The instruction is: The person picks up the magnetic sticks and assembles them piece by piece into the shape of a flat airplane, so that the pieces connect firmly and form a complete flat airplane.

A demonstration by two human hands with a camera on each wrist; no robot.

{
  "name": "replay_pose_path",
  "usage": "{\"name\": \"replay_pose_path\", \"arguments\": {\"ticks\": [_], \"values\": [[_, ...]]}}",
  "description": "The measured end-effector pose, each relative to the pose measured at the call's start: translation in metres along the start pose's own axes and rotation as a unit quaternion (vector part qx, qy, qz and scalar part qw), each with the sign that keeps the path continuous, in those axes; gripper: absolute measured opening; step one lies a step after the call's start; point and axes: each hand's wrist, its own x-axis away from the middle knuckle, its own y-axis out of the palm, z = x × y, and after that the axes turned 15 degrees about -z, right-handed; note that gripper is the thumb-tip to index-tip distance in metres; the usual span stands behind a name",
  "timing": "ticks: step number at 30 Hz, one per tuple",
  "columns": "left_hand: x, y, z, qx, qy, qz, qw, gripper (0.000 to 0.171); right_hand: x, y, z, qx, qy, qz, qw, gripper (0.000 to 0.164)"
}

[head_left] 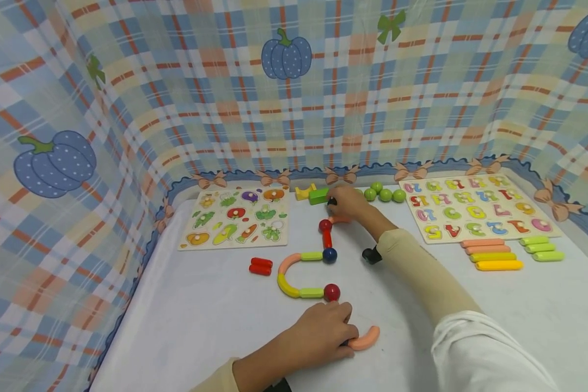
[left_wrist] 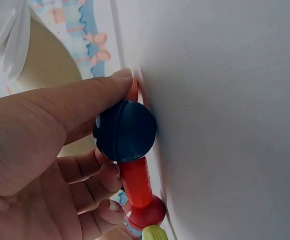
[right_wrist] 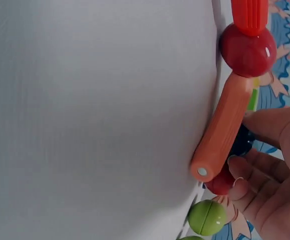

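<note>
Near the front of the table my left hand [head_left: 318, 333] pinches a dark blue ball [left_wrist: 125, 130] between thumb and fingers. A curved salmon rod [head_left: 365, 338] meets that ball on one side. On its other side a red rod [left_wrist: 136, 182] runs to a red ball [head_left: 331, 292]. My right hand [head_left: 349, 202] reaches to the back and grips another dark blue ball [right_wrist: 242, 140], partly hidden by its fingers. Beside it, a salmon rod [right_wrist: 223, 127] joins a red ball [right_wrist: 248, 50]. A further red ball [right_wrist: 220, 182] is half hidden behind that rod.
A chain of rods [head_left: 288, 284] curves left from a blue ball [head_left: 329, 255]. Two red rods [head_left: 261, 266] lie left of it. A vegetable puzzle board [head_left: 235, 218], green balls [head_left: 385, 195], a green block [head_left: 318, 196], a number board [head_left: 475, 209] and loose rods [head_left: 500, 265] surround.
</note>
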Motion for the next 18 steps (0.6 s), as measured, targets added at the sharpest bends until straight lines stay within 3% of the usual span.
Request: {"name": "replay_pose_path", "arguments": {"ticks": [8, 12, 15, 18], "values": [[-0.001, 0.002, 0.002, 0.010, -0.001, 0.004, 0.9999, 0.026, 0.009, 0.003, -0.001, 0.000, -0.011, 0.016, 1.000, 0.025], [0.001, 0.003, 0.001, 0.012, -0.004, 0.014, 0.9998, 0.024, 0.016, -0.002, -0.004, 0.004, -0.041, -0.006, 0.999, 0.027], [0.001, 0.002, 0.000, 0.033, -0.003, 0.013, 0.9994, 0.024, 0.019, -0.002, -0.004, 0.015, -0.046, -0.030, 0.998, 0.032], [0.001, 0.001, 0.000, 0.074, -0.003, -0.002, 0.9972, 0.035, 0.018, 0.003, -0.001, 0.016, -0.042, -0.032, 0.998, 0.035]]}}
